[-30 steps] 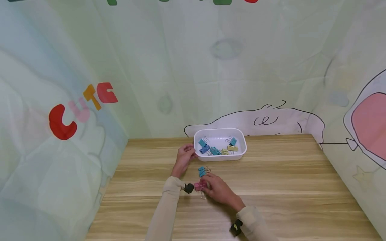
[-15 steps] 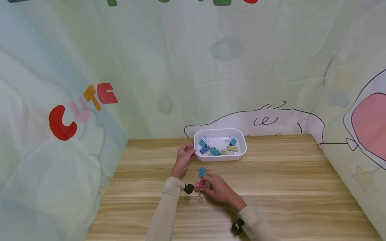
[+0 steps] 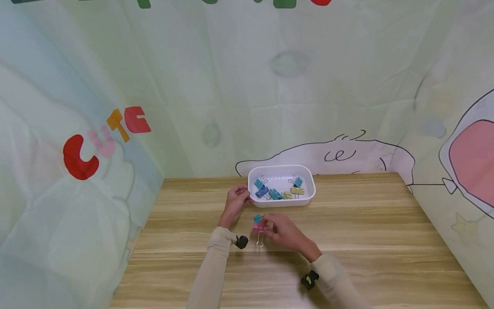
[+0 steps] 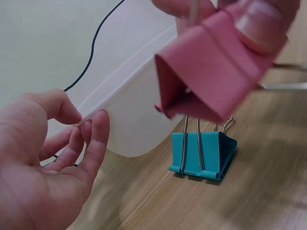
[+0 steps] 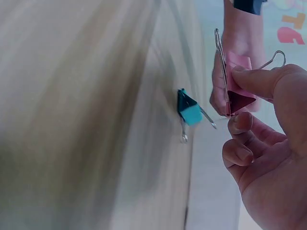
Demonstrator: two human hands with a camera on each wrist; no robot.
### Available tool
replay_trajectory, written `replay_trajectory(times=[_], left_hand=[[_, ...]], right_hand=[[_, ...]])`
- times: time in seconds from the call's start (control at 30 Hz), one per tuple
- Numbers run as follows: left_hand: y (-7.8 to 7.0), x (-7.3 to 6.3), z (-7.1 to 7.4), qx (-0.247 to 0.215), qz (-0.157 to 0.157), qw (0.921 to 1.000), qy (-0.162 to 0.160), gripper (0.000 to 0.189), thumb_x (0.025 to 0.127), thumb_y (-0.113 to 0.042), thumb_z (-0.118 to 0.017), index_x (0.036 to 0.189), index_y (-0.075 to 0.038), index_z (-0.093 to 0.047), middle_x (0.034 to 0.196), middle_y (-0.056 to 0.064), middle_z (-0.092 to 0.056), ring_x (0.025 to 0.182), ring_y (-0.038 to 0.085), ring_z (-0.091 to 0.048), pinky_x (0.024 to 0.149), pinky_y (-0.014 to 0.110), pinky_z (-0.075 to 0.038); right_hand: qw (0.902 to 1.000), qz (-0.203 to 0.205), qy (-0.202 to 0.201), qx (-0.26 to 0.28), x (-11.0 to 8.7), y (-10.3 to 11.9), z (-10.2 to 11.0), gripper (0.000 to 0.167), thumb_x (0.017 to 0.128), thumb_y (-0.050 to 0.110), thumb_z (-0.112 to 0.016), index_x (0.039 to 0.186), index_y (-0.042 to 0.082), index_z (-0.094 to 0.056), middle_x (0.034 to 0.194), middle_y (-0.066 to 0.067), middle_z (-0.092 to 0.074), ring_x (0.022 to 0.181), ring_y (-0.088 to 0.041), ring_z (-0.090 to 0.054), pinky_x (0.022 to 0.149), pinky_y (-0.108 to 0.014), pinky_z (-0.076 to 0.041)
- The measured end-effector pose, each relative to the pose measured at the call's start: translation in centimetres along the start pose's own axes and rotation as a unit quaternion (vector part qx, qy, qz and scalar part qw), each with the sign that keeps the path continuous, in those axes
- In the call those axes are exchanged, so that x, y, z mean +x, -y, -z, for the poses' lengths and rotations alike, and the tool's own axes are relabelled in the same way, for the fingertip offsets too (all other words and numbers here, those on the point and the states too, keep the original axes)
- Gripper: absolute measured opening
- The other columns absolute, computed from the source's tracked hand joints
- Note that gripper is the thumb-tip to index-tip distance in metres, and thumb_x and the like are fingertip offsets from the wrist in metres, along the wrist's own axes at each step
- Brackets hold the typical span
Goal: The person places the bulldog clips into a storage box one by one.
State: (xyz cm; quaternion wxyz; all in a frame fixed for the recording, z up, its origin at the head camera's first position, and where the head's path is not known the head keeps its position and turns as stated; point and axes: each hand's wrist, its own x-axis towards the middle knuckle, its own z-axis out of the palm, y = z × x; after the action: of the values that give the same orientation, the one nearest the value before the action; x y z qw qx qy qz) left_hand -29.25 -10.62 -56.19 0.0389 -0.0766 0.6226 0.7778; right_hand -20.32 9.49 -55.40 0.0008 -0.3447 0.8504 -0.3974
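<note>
My right hand [image 3: 287, 234] pinches a pink binder clip [image 3: 256, 228] between thumb and fingers, lifted off the table. Its wire handles stick out, and the right wrist view shows the thumb on the pink clip's body [image 5: 239, 60]. A teal binder clip [image 4: 211, 149] lies on the table just beyond it, partly covered by the pink clip in the head view. At the left end of a white plastic tray [image 3: 283, 204], my left hand [image 3: 233, 206] grips the rim. Thumb and fingertips meet on that rim in the left wrist view.
Several binder clips, teal, blue [image 3: 262, 192] and yellow [image 3: 297, 190], lie inside the tray. The wooden table [image 3: 370, 240] reaches back to a printed cloth wall [image 3: 216, 107], close behind the tray. More cloth hangs at both sides.
My right hand has raised the pink clip and carried it forward, towards the teal clip and tray. The left hand and tray have stayed in place.
</note>
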Motion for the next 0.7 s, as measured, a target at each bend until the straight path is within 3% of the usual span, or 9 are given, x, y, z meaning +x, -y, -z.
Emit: replay_trajectory(times=[0.23,0.43,0.7], left_hand=[[0.0,0.0,0.0,-0.006,-0.005,1.0,0.001,0.038,0.092,0.012,-0.054,0.129,0.019,-0.051,0.117,0.033,-0.055,0.081,0.023,-0.066,0.067,0.022,-0.061],[0.0,0.0,0.0,-0.004,-0.008,1.0,0.002,0.038,0.092,0.013,-0.054,0.129,0.019,-0.051,0.117,0.033,-0.056,0.083,0.024,-0.066,0.074,0.028,-0.063],[-0.2,-0.2,0.1,0.009,0.006,0.9999,0.002,0.04,0.094,0.01,-0.055,0.132,0.017,-0.051,0.123,0.035,-0.056,0.087,0.026,-0.067,0.081,0.032,-0.064]], right_hand=[[0.9995,-0.029,0.013,-0.006,1.1,0.0,2.3,0.014,0.098,0.01,-0.072,0.11,0.015,-0.066,0.103,0.004,-0.066,0.081,-0.016,-0.057,0.066,-0.025,-0.052],[0.9994,-0.013,-0.025,-0.019,2.6,-0.3,4.3,0.011,0.096,0.01,-0.074,0.105,0.014,-0.068,0.099,0.002,-0.068,0.076,-0.015,-0.056,0.063,-0.025,-0.052],[0.9978,-0.037,-0.05,-0.023,4.3,-0.4,7.2,0.011,0.096,0.013,-0.075,0.104,0.012,-0.068,0.101,-0.002,-0.07,0.074,-0.019,-0.056,0.063,-0.029,-0.052]])
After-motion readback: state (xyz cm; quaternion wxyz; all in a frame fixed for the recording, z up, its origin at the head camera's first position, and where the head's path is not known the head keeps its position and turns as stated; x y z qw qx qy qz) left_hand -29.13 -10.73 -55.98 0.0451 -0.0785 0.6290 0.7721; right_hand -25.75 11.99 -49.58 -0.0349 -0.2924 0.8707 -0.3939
